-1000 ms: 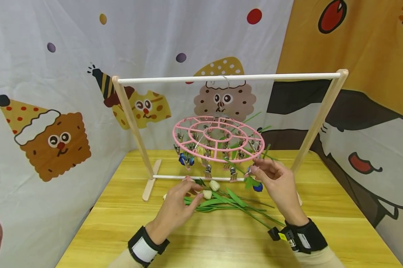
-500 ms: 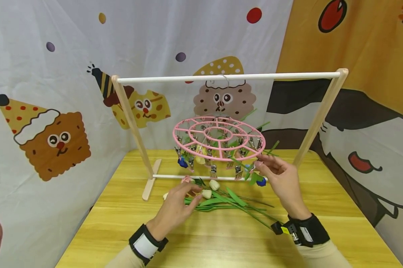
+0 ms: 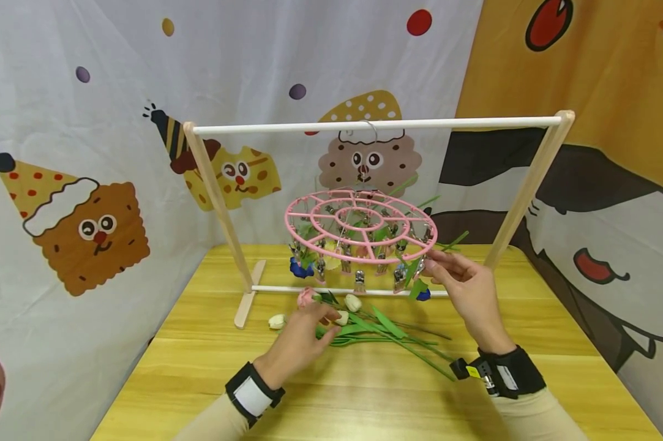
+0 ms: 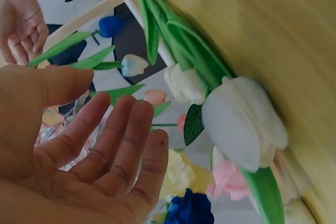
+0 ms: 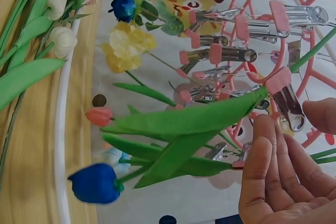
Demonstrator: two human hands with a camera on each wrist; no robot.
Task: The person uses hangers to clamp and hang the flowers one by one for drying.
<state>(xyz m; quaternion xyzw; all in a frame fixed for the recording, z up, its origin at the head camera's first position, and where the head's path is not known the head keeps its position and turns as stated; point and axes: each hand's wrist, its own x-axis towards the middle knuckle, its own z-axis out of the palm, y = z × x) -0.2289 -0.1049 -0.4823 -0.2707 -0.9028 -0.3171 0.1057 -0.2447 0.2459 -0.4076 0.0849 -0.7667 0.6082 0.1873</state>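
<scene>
A pink round clip hanger (image 3: 359, 228) with several metal clips hangs from the rack's top bar. At its right rim, my right hand (image 3: 463, 288) has loosely bent fingers beside a clip (image 5: 286, 98); a gap shows between thumb and clip. That clip bites the stem of a blue tulip (image 5: 95, 183), which hangs head down with green leaves. My left hand (image 3: 298, 337) hovers with relaxed fingers near white tulips (image 4: 241, 124) and a pink rose (image 3: 306, 297) lying on the table; nothing is in its palm. A yellow flower (image 5: 128, 45) and blue rose (image 5: 126, 2) also hang.
The wooden rack has a left post (image 3: 218, 208), a right post (image 3: 529, 193) and a low white crossbar (image 3: 287, 289). Green stems (image 3: 419, 352) lie across the wooden table (image 3: 359, 404). A printed cartoon curtain (image 3: 243, 67) stands behind.
The hanger has turned and its clips have shifted sideways. My right hand's fingers have parted from the clip with the blue tulip. My left hand has moved slightly right.
</scene>
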